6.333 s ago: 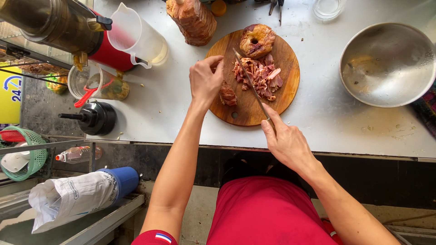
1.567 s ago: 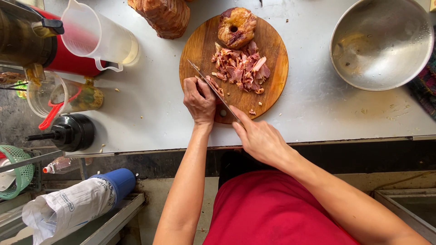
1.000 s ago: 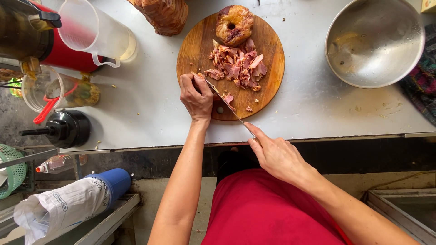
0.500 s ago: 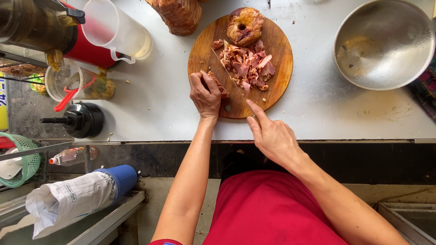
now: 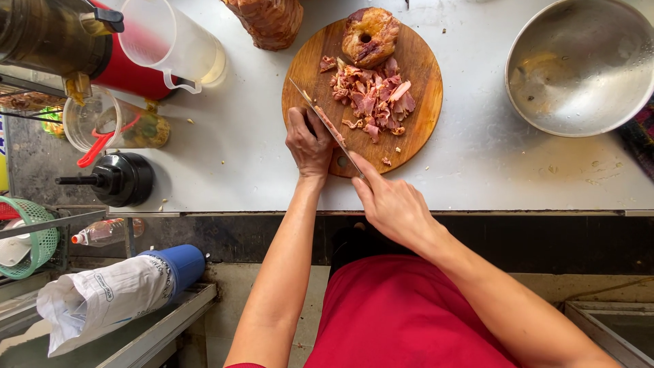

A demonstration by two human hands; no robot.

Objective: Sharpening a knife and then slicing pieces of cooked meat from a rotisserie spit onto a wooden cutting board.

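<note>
A round wooden cutting board (image 5: 415, 119) lies on the white counter and carries a pile of chopped pink meat (image 5: 373, 99) and a browned whole piece (image 5: 370, 35) at its far edge. My right hand (image 5: 390, 203) grips the handle of a long knife (image 5: 325, 125) whose blade slants across the board's near left part. My left hand (image 5: 308, 144) rests curled against the blade's left side, its fingers over some meat at the board's edge. Whatever sits under those fingers is mostly hidden.
A large metal bowl (image 5: 584, 65) stands to the right of the board. At the left are a clear plastic jug (image 5: 172, 42), a red and dark appliance (image 5: 65, 41), a plastic cup (image 5: 116, 123) and a black bottle (image 5: 119, 178). A wrapped meat chunk (image 5: 267, 20) lies behind the board.
The knife has kept chopping near the board's left edge while my left hand stays pressed beside the blade. The view has shifted slightly; the meat pile is unchanged.
</note>
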